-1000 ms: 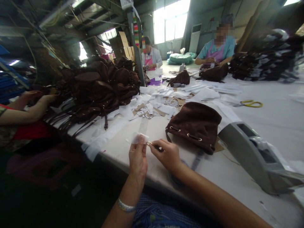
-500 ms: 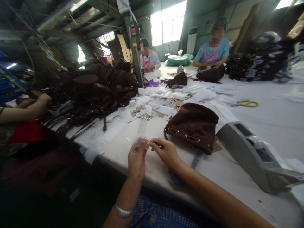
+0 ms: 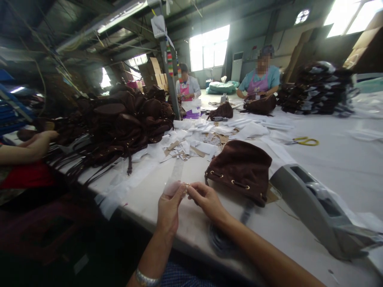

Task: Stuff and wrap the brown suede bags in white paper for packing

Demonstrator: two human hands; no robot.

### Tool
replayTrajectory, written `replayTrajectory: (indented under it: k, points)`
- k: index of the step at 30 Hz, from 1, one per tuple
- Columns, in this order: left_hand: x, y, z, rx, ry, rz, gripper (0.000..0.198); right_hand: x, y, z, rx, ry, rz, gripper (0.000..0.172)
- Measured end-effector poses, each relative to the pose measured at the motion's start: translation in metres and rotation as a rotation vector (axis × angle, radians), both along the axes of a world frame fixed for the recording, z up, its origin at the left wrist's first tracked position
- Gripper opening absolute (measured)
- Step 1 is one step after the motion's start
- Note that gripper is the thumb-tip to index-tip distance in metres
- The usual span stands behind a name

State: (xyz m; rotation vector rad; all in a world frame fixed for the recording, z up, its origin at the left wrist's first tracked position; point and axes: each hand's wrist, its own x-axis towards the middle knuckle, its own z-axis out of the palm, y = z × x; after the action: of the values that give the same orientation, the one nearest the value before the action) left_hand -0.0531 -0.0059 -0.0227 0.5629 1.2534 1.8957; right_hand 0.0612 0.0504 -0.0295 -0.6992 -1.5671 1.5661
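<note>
Over the table's front edge my two hands meet fingertip to fingertip. My left hand (image 3: 169, 209) is closed, with a thin translucent sheet (image 3: 171, 187) showing past its thumb and fingers. Between the fingertips is a small gold-coloured metal piece (image 3: 187, 185), pinched by my right hand (image 3: 206, 199); its exact kind is too small to make out. Just beyond my right hand a dark brown drawstring bag (image 3: 239, 167) lies on its side, its gold eyelets facing me. A grey tape dispenser (image 3: 311, 207) stands to the right of the bag.
Brown bags (image 3: 125, 119) are heaped at the left, with straps hanging toward the table edge. Paper scraps (image 3: 185, 147) lie mid-table. Yellow-handled scissors (image 3: 306, 141) rest at the right. Two co-workers sit across the table; another person's arm (image 3: 30, 147) reaches in at far left.
The view has tilted up slightly, so the scene sits lower. My hands stay together, with the fingers shifted around the small metal piece, which is now more covered.
</note>
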Motion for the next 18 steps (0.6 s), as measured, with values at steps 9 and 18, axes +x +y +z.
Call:
replayTrajectory:
  k: [9, 18]
  points:
    - [-0.0041, 0.0014, -0.0030, -0.020, -0.062, -0.011, 0.035, -0.0006, 0.0009, -0.0021, 0.049, -0.035, -0.021, 0.040]
    - [-0.0050, -0.0045, -0.0075, 0.064, -0.144, -0.022, 0.028, 0.0049, 0.0047, -0.0020, -0.022, -0.313, 0.019, 0.053]
